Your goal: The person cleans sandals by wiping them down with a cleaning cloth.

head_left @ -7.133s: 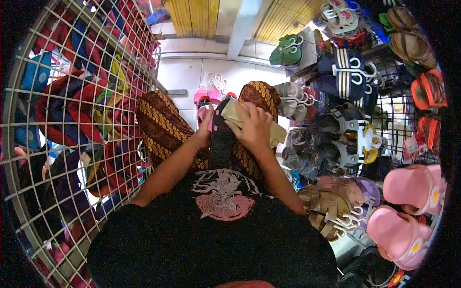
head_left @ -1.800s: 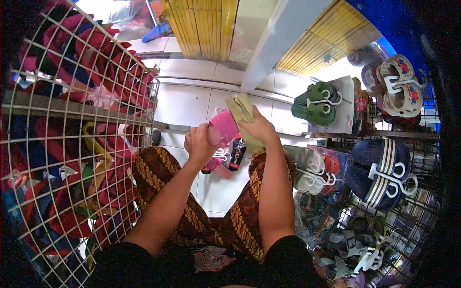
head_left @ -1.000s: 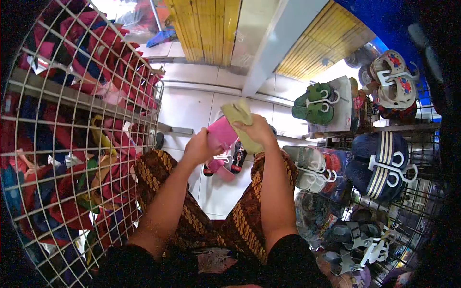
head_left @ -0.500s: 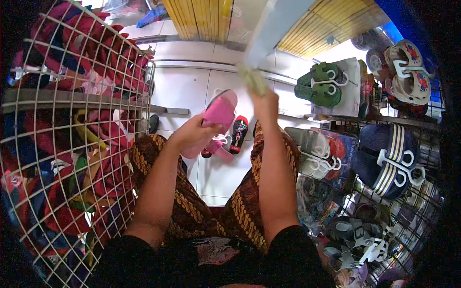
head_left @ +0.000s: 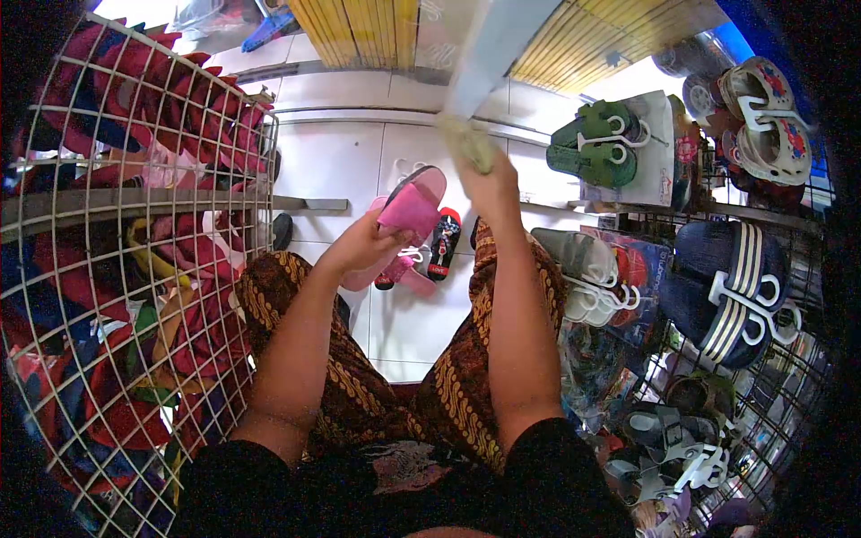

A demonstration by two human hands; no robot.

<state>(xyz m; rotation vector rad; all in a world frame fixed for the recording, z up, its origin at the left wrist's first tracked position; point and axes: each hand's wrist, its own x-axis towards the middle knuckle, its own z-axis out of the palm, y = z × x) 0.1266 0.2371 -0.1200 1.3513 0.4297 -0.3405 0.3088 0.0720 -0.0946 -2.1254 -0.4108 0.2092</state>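
Fingers [head_left: 380, 240] of the left hand [head_left: 359, 253] are curled shut round the lower end of a pink sandal [head_left: 414, 203], which stands tilted with its free end up and to the right, raised above the lap. Fingers [head_left: 482, 169] of the right hand [head_left: 493, 188] are bunched tight on a yellow-green cloth [head_left: 466, 143], which is blurred and sticks up out of the fist. The cloth is just up and to the right of the sandal's top edge. A narrow gap seems to part them, though the blur leaves this unsure.

Room is tight at both sides. On the left a white wire rack [head_left: 134, 269] stuffed with red and blue footwear runs close along the left forearm. On the right, hanging stock crowds the right arm: green sandals [head_left: 596, 148] high up, navy striped slides [head_left: 726, 287] lower down and clear-wrapped pairs just beside the elbow.

Open room lies ahead, where bare white floor tiles [head_left: 332, 161] show beyond the knees in brown patterned cloth. On those tiles, under the raised sandal, are a pink pair on a white hanger [head_left: 401, 269] and a black and red sandal [head_left: 442, 247] just beside it.
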